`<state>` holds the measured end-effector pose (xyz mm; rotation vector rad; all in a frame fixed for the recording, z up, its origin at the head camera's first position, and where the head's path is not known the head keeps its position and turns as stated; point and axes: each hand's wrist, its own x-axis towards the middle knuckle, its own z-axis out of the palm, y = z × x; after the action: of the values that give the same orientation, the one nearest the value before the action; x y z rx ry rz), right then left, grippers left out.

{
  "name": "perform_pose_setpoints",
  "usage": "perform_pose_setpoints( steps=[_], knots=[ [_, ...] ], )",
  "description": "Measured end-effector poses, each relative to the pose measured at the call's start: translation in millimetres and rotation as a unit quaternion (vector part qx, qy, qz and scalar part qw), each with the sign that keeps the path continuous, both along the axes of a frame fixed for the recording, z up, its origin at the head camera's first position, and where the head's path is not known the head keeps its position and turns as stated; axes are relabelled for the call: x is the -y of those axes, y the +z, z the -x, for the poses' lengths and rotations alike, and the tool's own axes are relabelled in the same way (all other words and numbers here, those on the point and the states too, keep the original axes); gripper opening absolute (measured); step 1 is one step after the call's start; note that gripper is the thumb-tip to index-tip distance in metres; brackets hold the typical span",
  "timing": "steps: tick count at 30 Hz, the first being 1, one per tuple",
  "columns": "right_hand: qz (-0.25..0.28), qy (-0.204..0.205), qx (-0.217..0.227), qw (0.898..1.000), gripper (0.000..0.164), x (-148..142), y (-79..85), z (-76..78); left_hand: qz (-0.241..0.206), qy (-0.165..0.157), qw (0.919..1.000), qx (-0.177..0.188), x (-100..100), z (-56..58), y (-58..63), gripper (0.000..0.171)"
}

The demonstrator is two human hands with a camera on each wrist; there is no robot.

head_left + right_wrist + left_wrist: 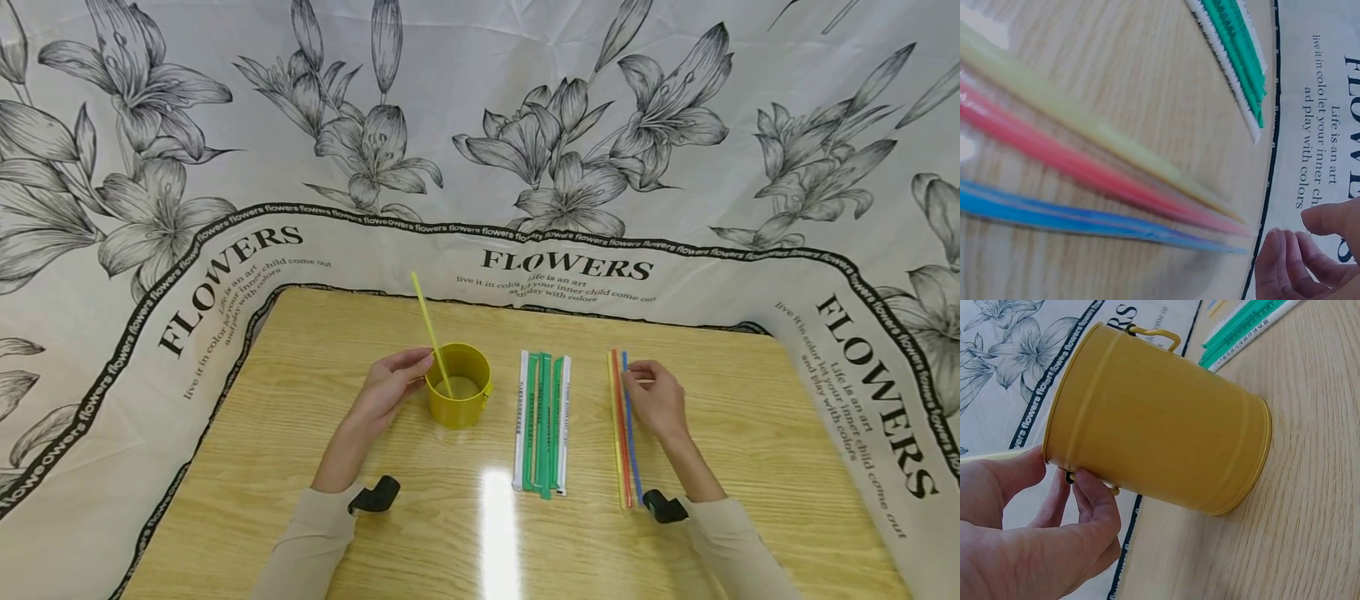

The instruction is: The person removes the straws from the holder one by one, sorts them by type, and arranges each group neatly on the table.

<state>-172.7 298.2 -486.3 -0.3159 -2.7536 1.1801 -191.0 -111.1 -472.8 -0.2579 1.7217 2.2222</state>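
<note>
In the head view, a yellow metal bucket (pixel 459 412) with small side handles stands on the table, a yellow straw (pixel 422 304) leaning upright inside it. My left hand (pixel 390 385) holds the bucket at its left edge; the left wrist view shows the thumb at the rim and fingers by a side handle (pixel 1115 490). On the right, my right hand (pixel 660 396) is beside the upper end of a blue straw (pixel 632 433), fingers loosely bent and nothing visible between them. Left of the blue straw lie a red straw (pixel 622 433) and a yellow straw (pixel 615 442).
Between the hands lies a row of several wrapped sticks in green and white paper sleeves (pixel 544 417). The wooden table (pixel 420 533) backs onto a flower-printed cloth (pixel 420 250), which rises along its far and side edges.
</note>
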Motion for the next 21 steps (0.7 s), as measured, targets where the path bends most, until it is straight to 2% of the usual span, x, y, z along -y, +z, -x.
perform_pose_setpoints(
  steps=[10, 21],
  knots=[
    [0.021, 0.029, -0.030, 0.999, 0.030, 21.3, 20.7, 5.6, 0.002, -0.001, 1.0000, 0.001, -0.1, -0.5, 0.7, 0.037],
    [0.055, 0.034, -0.058, 0.996, 0.029, 47.6, 36.9, 17.9, 0.001, -0.002, 1.0000, -0.002, 0.5, -2.1, 0.4, 0.036]
  ],
)
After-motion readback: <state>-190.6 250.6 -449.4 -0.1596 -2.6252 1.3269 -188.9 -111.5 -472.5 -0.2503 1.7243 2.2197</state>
